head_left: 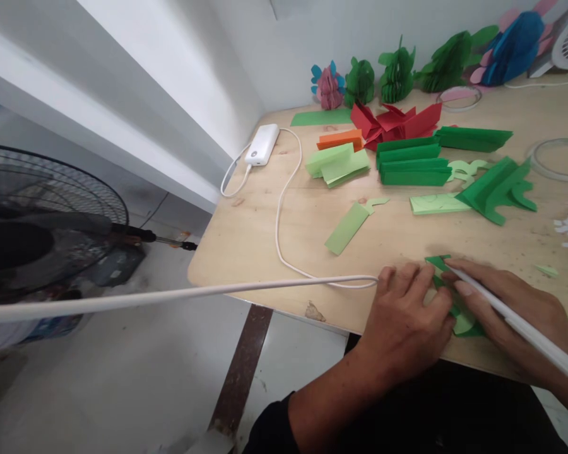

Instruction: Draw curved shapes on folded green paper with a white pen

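Note:
Near the table's front edge, a dark green paper (pixel 438 265) lies with a light green piece (pixel 462 320) on top of it. My left hand (pixel 409 315) presses down at the left side of these papers, its fingers bent and spread, with nothing seen gripped in it. A white pen (pixel 515 321) is pinched in my right hand (pixel 515 302), its tip at the upper part of the dark green paper. Both hands partly hide the papers.
A white cable (pixel 280 214) runs over the wooden table (pixel 246 246) from a power bank (pixel 264 144). Folded green papers (pixel 414 170), red paper (pixel 397 123) and paper figures (pixel 397 75) stand towards the wall. A black fan (pixel 42 233) is at the left.

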Demonstrator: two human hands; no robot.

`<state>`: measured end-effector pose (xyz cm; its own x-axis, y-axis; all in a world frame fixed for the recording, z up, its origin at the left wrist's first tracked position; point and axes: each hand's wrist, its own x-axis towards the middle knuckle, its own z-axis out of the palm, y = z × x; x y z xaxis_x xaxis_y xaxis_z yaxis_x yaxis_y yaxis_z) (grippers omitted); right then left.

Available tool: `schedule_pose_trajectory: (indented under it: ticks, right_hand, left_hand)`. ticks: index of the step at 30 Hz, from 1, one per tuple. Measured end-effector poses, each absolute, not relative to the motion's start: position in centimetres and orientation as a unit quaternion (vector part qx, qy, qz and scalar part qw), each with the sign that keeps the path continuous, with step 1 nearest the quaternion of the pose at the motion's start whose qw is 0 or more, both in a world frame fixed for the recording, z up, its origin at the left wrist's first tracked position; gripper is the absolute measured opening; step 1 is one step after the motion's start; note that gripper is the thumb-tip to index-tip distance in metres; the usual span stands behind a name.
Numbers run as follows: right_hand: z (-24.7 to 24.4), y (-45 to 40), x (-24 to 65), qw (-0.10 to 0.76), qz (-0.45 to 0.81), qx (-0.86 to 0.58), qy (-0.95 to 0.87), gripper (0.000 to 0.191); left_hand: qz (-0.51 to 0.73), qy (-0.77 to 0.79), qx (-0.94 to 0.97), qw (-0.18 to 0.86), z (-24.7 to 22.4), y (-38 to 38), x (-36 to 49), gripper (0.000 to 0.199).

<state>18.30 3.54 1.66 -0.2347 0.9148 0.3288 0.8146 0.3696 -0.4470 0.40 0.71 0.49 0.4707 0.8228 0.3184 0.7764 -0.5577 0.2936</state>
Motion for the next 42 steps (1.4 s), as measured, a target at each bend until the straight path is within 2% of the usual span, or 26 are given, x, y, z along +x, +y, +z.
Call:
schedule_pose_trajectory:
  ticks: [6,13,22,32,42]
  right_hand:
    - [2.3,4.1,18.4,0.269,0.198,-0.587,-0.738,0.042]
    - [3.8,5.3,17.7,0.301,0.305,-0.65,-0.628,0.035]
    - [3.7,6.2,17.1,0.277,0.307,-0.668,-0.618,0.053]
    - [3.2,6.3,17.2,0.279,0.294,-0.68,-0.611,0.056]
    - [3.0,6.4,17.2,0.262,0.307,-0.681,-0.611,0.051]
  left_hand:
    - [0.208,0.468,0.857,0.052,0.6,0.7,0.3,0.031]
    - [0.207,0.467,0.858,0.059,0.9,0.8,0.2,0.028]
    - [0.205,0.467,0.858,0.054,0.7,0.7,0.2,0.028]
    - [0.203,0.467,0.858,0.063,0.9,0.8,0.2,0.027]
    - [0.206,0.469,0.857,0.062,0.7,0.7,0.3,0.028]
